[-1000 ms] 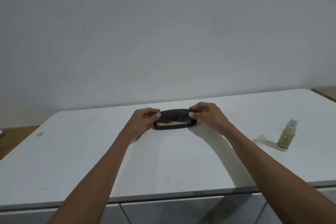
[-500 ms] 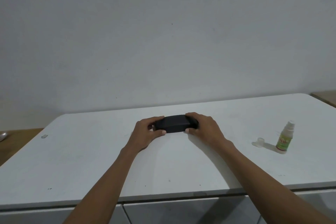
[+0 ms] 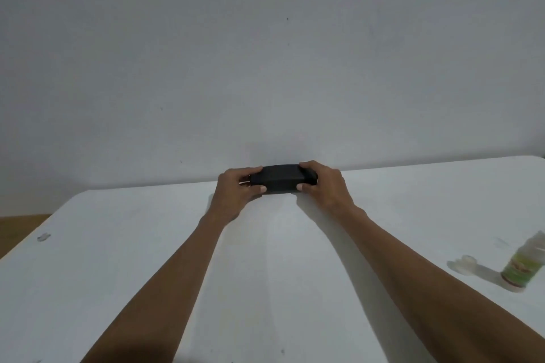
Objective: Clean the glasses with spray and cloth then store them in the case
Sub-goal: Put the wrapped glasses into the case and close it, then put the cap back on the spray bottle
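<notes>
White table: left hand, right hand fingers grip closed black case ends.

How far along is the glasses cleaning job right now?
Nearly finished. The black case looks closed, with no glasses or cloth in sight. The left hand and right hand grip its ends near the table's far edge. The spray bottle stands uncapped, its cap beside it.
</notes>
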`<state>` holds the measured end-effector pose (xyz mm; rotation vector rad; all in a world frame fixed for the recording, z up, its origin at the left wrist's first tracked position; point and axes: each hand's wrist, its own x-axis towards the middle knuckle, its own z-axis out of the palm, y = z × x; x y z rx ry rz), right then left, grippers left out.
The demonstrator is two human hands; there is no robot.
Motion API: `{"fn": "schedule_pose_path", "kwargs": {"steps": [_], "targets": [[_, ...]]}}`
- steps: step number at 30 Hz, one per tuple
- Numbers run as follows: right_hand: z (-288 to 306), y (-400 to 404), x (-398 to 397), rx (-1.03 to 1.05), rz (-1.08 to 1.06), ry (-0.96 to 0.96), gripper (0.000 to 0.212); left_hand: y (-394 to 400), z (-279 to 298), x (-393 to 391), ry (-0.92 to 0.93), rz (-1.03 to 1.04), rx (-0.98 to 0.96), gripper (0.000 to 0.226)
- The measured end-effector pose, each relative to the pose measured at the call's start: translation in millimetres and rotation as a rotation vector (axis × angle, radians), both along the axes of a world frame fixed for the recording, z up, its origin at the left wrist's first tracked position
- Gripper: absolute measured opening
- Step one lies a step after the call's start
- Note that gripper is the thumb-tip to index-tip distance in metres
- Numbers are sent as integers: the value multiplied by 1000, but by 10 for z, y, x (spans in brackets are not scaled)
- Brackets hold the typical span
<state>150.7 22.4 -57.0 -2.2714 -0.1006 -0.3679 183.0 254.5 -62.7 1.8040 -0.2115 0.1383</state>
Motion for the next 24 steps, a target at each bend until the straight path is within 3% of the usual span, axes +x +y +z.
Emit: {"fn": "schedule_pose_path", "kwargs": {"steps": [8, 13, 17, 20, 24], "targets": [[-79, 31, 238, -54, -8, 6, 45, 26, -117, 245, -189, 45, 343, 50], [-43, 27, 191, -69, 5, 43, 48, 5, -79, 182, -143, 30, 391, 48], [19, 2, 38, -100, -32, 4, 36, -93, -13, -22, -183, 117, 426, 61], [146, -63, -169, -107, -83, -41, 38, -227, 118, -231, -253, 166, 447, 50], [442, -278, -557, -125, -143, -137, 35, -578, 340, -577, -274, 44, 447, 38]]}}
